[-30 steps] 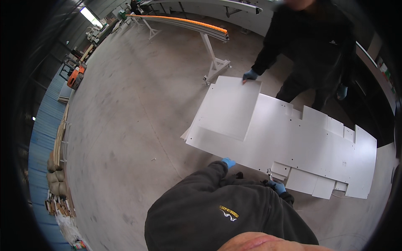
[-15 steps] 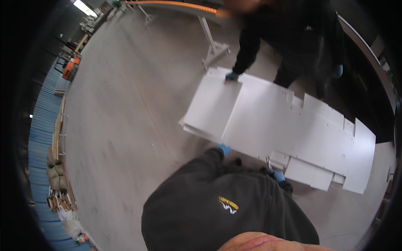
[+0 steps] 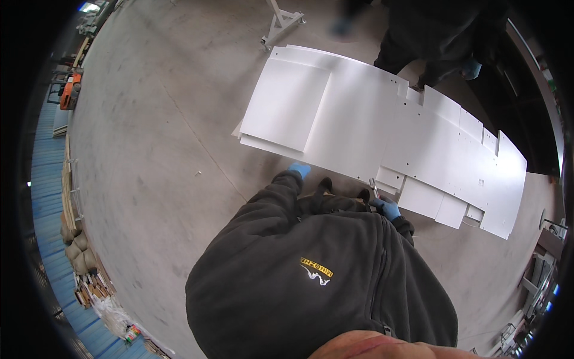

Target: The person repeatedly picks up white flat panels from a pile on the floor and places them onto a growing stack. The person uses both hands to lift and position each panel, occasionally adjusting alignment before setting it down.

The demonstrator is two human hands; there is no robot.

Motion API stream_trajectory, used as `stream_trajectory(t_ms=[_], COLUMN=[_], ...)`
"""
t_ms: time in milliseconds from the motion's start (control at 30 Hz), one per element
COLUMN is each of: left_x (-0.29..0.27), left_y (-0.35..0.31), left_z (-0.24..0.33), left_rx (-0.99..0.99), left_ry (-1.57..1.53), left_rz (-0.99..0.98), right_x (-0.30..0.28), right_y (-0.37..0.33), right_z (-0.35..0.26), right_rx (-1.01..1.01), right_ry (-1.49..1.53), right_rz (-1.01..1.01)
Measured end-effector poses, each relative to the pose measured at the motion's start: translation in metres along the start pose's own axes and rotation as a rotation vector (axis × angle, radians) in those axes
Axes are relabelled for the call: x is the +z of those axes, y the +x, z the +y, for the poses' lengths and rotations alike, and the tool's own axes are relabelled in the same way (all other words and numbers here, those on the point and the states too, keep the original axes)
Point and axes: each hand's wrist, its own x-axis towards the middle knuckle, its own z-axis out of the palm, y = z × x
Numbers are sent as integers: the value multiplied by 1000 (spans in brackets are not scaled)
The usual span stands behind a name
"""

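- Fingers of your blue-gloved right hand (image 3: 388, 208) are wrapped around a slim silver metal hand tool (image 3: 374, 188), its head tipped up beside the panels' near edge.
- Over to your blue-gloved left hand (image 3: 301, 170): it's right by that same edge, farther left, and I can't tell whether its fingers are gripping or even touching.
- Stretched out before you, a large flat white panel (image 3: 359, 113) dotted with small dark holes, slanting from upper left to lower right.
- On its left end lies a smaller flat white rectangular panel (image 3: 286, 105).
- Right of your tool, flat white pieces (image 3: 421, 196) jut out along the near edge.
- Facing you across the panels, a co-worker in dark clothing (image 3: 442, 30), one blue-gloved hand (image 3: 471, 70) low, the other hand (image 3: 341, 27) blurred and apart from the panels.
- Your dark shoes (image 3: 324, 183) peek out between your hands, above a grey concrete floor (image 3: 143, 161); a white metal stand (image 3: 280, 25) sits beyond the far left corner.
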Motion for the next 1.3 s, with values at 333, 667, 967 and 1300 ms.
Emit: stream_trajectory(t_ms=[333,667,967,1300], left_x=[-16,-14,-63,-168], left_y=[0,18,-32,17], left_z=[4,-39,-12,-7], left_rx=[-28,190,-95,43], left_ry=[-73,147,-79,182], left_rz=[-8,132,179,189], right_x=[2,9,46,133], right_y=[23,58,42,123], right_z=[13,22,-116,-190], right_rx=[24,-121,-70,-47], right_ry=[-12,-402,-486,-573], right_rz=[6,109,-149,-73])
